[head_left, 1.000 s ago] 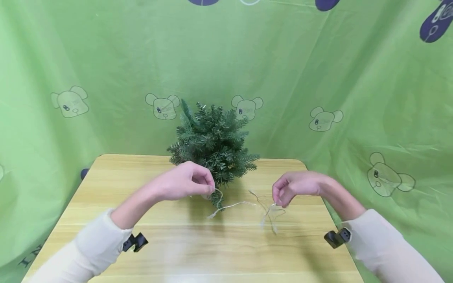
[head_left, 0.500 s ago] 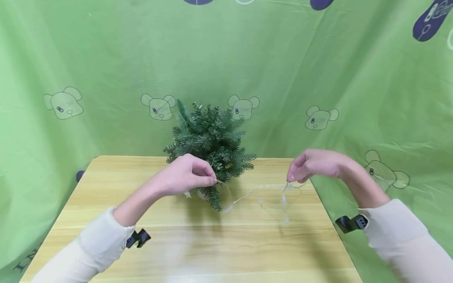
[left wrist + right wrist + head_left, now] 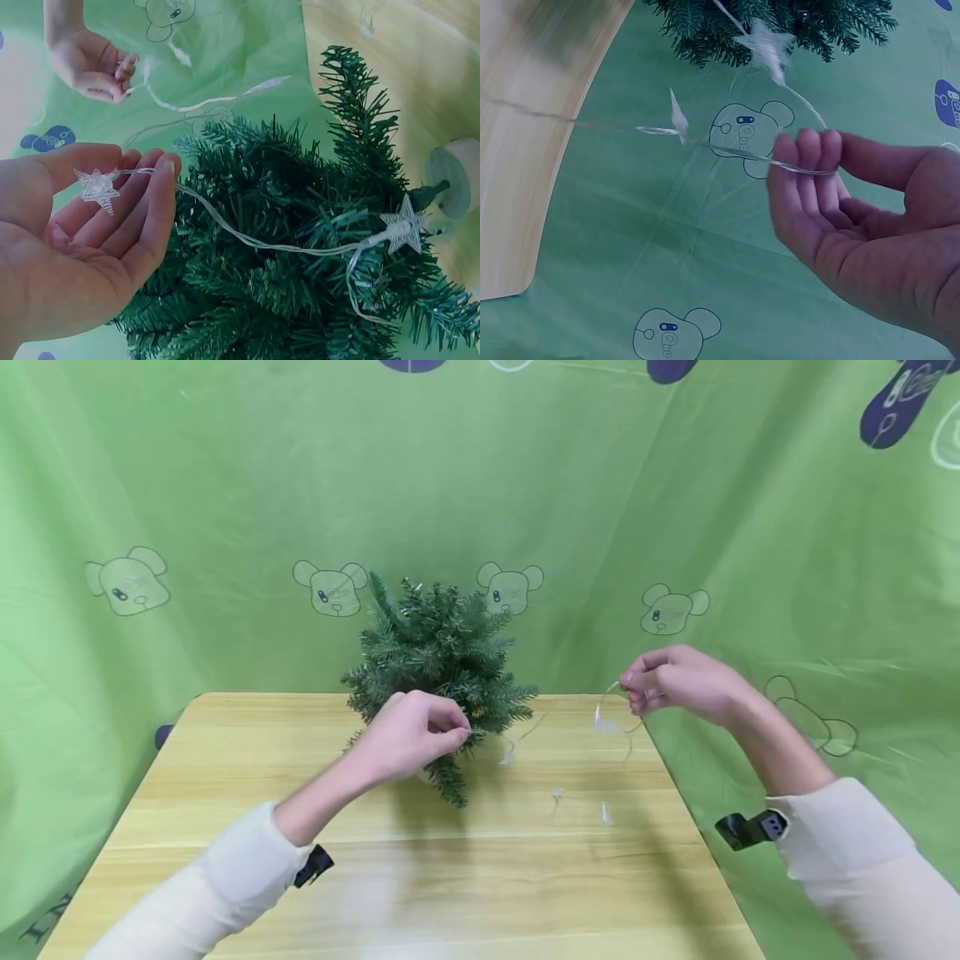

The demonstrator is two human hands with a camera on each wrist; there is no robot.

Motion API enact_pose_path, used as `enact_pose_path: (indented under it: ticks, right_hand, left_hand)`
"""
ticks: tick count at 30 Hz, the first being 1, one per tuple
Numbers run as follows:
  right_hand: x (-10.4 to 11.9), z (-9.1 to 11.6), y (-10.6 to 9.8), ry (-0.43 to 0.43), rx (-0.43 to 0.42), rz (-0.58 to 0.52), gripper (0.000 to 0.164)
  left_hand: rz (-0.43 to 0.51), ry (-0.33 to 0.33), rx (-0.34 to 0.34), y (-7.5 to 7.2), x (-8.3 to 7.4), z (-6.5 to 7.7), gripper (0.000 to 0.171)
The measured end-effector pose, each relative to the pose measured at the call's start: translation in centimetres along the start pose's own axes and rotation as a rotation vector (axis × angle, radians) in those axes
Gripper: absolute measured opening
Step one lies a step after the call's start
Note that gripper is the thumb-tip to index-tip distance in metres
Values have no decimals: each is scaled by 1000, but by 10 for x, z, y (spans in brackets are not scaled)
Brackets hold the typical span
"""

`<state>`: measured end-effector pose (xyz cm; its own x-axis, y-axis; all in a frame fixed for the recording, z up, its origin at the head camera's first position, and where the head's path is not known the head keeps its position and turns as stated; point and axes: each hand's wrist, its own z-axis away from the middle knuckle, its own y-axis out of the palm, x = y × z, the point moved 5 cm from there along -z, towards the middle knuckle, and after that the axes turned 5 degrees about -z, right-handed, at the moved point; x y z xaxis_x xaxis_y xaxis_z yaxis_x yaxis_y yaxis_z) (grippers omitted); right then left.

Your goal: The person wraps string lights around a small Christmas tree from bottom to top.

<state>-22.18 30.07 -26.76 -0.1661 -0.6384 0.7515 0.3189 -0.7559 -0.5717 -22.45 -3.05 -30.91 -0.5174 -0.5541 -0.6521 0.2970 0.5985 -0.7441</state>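
Observation:
A small artificial Christmas tree [image 3: 442, 639] stands at the table's far side. My left hand [image 3: 408, 735] is in front of its lower branches and pinches the thin clear wire of a star string light [image 3: 262, 246]. One clear star [image 3: 97, 192] hangs by the left palm in the left wrist view; another star [image 3: 405, 231] lies against the branches. Off to the tree's right, my right hand [image 3: 686, 683] pinches the same string between thumb and fingers, above the table. A blurred star [image 3: 767, 49] and a second one seen edge-on [image 3: 678, 118] hang near the right fingers.
The wooden table [image 3: 315, 885] lies below, with further small clear stars [image 3: 604, 814] of the string over its right half. A green curtain [image 3: 600, 485] with printed bear heads surrounds the back and sides. The tree's pale round base [image 3: 456, 180] shows in the left wrist view.
My right hand has moved up and to the right, drawing the string away from the table. My left hand has shifted a little right, still pinching the wire.

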Motion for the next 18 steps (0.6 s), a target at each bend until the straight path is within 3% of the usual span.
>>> enact_pose_path:
  ticks: [8,14,18]
  right_hand:
    - [3,5,-6,-47,-66,-182,32]
    - [5,5,-6,-48,-86,-203,33]
    - [5,4,-4,-56,-87,-190,33]
  left_hand:
    - [-75,27,-60,0,-6,-3,10]
    - [-94,40,-91,4,-3,-6,15]
    - [-161,87,-140,6,-5,-7,15]
